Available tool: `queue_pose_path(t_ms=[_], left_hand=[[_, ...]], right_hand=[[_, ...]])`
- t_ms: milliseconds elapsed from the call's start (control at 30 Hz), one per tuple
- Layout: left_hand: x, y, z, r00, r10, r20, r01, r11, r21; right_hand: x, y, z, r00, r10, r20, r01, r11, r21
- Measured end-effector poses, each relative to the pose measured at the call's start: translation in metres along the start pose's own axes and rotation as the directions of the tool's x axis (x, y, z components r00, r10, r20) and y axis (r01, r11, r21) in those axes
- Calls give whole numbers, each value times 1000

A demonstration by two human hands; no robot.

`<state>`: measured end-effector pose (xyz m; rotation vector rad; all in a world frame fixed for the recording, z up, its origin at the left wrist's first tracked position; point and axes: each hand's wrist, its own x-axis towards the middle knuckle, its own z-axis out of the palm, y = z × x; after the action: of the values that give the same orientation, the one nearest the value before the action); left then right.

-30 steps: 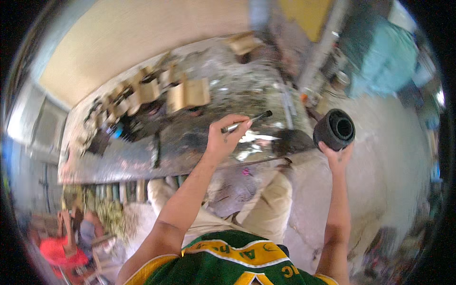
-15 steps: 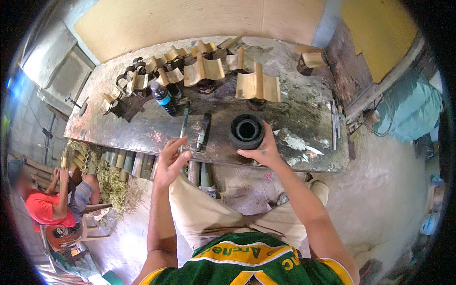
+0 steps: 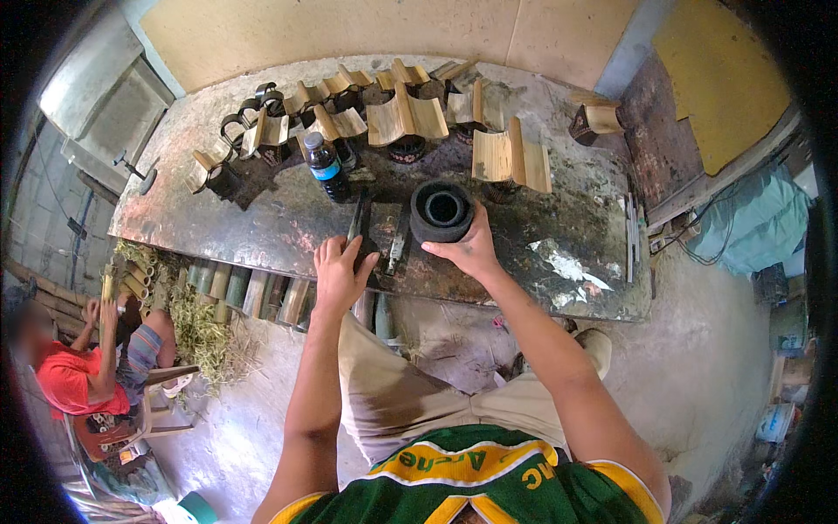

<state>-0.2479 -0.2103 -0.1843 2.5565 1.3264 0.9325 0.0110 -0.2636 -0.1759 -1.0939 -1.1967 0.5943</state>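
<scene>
Worn bench (image 3: 559, 236) carries a black cylinder (image 3: 442, 211) gripped by right hand (image 3: 471, 251); left hand (image 3: 339, 275) fingers pinch a blade (image 3: 356, 218), cutting seemingly next.

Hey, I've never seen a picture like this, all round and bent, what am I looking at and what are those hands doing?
No machine here: a person wears a wide fisheye camera on the head, looking down, so straight edges bend. The forearms entering from below are the wearer's own. The right hand grips a black ring-shaped cylinder standing on the worn bench. The left hand rests on a thin dark tool lying on the bench. Behind them stand a dark bottle with a blue label and many split bamboo pieces. At lower left another person in red sits apart.
</scene>
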Motion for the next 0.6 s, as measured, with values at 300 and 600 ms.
queue_pose_path(t_ms=[300,600], left_hand=[[26,29,-7,995,-18,-98,-13,953,-304],[62,79,5,997,3,-81,-45,849,-527]], right_hand=[[0,20,-3,1000,3,-30,-10,976,-217],[2,22,-4,984,179,3,-179,984,-20]])
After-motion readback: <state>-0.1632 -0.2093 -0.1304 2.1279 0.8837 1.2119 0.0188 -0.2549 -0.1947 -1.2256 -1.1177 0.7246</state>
